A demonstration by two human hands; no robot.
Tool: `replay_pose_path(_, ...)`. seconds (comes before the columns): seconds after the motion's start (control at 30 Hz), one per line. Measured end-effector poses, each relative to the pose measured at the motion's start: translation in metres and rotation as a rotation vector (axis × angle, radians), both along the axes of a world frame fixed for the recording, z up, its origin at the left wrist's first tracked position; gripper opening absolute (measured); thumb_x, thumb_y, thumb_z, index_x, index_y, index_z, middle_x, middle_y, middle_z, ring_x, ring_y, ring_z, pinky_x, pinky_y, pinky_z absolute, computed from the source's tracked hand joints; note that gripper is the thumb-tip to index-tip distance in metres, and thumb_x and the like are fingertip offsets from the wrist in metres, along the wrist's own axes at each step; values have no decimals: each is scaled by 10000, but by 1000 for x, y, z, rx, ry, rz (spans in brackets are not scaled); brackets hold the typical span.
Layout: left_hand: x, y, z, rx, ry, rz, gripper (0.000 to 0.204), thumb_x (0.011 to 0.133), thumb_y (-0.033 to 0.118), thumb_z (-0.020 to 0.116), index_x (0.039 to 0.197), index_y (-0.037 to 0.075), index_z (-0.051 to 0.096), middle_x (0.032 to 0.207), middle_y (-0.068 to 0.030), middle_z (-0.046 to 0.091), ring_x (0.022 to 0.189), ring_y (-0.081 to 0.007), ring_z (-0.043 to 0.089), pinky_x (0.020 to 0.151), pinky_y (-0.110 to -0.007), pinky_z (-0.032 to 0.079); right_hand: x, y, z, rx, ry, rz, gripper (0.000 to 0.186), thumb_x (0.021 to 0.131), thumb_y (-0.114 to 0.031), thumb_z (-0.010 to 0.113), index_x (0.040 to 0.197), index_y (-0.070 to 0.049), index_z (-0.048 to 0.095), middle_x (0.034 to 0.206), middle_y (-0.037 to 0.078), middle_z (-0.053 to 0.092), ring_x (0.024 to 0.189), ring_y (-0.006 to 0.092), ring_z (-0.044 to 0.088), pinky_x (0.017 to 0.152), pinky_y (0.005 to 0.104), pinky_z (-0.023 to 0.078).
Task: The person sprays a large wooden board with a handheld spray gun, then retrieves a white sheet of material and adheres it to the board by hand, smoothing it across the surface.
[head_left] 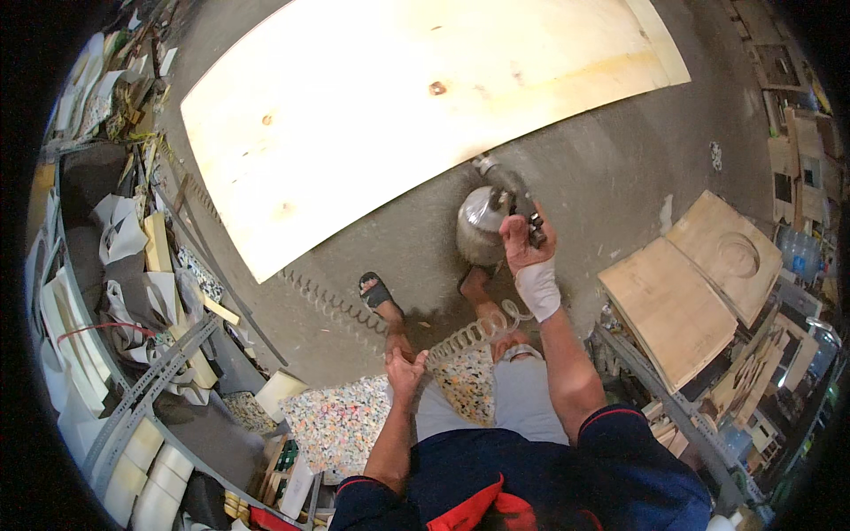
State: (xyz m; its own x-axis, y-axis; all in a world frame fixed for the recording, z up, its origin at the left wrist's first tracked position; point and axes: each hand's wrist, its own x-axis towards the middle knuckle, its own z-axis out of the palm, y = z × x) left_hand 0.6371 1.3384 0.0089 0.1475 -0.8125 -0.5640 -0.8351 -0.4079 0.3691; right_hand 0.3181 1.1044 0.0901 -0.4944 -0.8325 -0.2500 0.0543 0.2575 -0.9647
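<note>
My right hand (529,252), in a pale glove that leaves the fingers bare, is wrapped round the handle of a spray gun (482,228) with a silvery metal cup. The gun's nozzle points away from me, toward the near edge of a large pale wooden sheet (381,133). Lower and to the left, my left hand (406,372) is closed on a clear coiled air hose (465,342). One stretch of the coil runs from it to the right wrist; another trails off to the upper left.
Foam offcuts (124,230) crowd a metal rack (150,389) on the left. Behind my legs lies a speckled foam block (332,425). On the right, wooden panels (677,305) rest on a metal frame (651,376). Concrete floor (611,168) surrounds the sheet.
</note>
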Motion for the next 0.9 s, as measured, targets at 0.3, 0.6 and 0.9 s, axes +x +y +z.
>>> replay_pose_path(0.3, -88, -31, 26, -18, 100, 154, 656, 736, 357, 825, 1195, -52, 598, 1132, -303, 626, 1070, -456, 596, 932, -481, 485, -78, -44, 28, -123, 429, -8, 485, 925, -413, 688, 1173, -3, 617, 846, 112, 677, 781, 170, 642, 683, 291, 510)
replay_pose_path(0.6, -105, -35, 28, 159, 196, 210, 692, 759, 398, 795, 1259, -30, 582, 1161, -292, 631, 1098, -449, 607, 951, -478, 482, -66, -75, 19, -92, -239, 73, 588, 846, -625, 681, 969, -62, 565, 708, -25, 575, 630, 81, 518, 591, 241, 441)
replay_pose_path(0.9, -66, -53, 19, 215, 175, 63, 703, 773, 466, 754, 1262, -8, 581, 1183, -277, 627, 1113, -429, 605, 951, -488, 480, -97, -95, 66, 54, 500, -185, 464, 923, -443, 673, 1051, 1, 631, 821, 74, 656, 737, 124, 573, 654, 288, 466)
